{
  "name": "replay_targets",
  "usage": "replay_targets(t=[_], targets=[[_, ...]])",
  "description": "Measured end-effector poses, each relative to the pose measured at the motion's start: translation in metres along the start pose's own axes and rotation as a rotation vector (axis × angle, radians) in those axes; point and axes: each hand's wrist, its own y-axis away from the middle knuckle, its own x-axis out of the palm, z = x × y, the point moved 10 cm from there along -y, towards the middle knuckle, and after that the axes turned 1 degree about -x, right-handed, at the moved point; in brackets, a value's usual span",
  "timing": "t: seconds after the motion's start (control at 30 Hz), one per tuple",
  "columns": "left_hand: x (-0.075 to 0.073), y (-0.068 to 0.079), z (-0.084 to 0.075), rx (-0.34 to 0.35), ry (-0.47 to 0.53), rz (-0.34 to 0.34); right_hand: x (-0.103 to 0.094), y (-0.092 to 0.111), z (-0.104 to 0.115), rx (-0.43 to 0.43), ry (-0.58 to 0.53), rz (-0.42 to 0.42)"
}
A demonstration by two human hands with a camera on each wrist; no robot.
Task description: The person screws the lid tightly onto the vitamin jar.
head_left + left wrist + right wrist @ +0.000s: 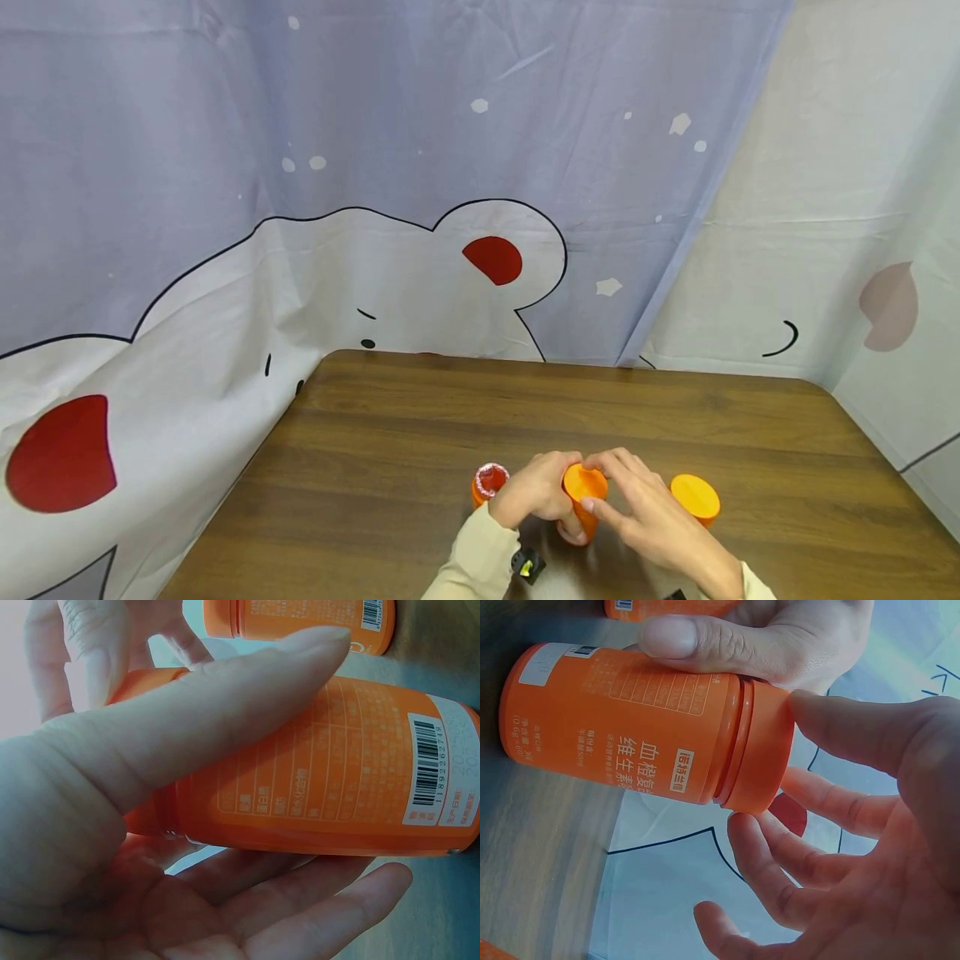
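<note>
My left hand (542,487) grips an orange bottle (330,765) round its body, the thumb lying along the printed label. White lettering and a barcode show on that label. The thumb and fingers of my right hand (840,847) are at the bottle's orange cap (761,750), touching its rim from both sides. The cap sits on the neck, a narrow ring showing beneath it. In the head view the bottle stands upright between both hands, its lower part partly covered by the left fingers.
Left of the hands stands an uncapped orange bottle (491,480) with a ragged silvery rim and red inside. A capped orange bottle (695,497) is at the right, beside my right hand. The wooden table (390,433) meets a patterned cloth (420,275) behind.
</note>
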Motion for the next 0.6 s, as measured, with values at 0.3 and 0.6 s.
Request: replay_targets(t=[0.3, 0.6], targets=[[-0.0007, 0.0007, 0.0014, -0.016, 0.019, 0.0, 0.0025, 0.0, -0.0004, -0.004, -0.016, 0.033], [-0.0013, 0.0009, 0.0011, -0.009, 0.037, -0.003, 0.0018, 0.0014, 0.0059, -0.057, -0.02, 0.033]])
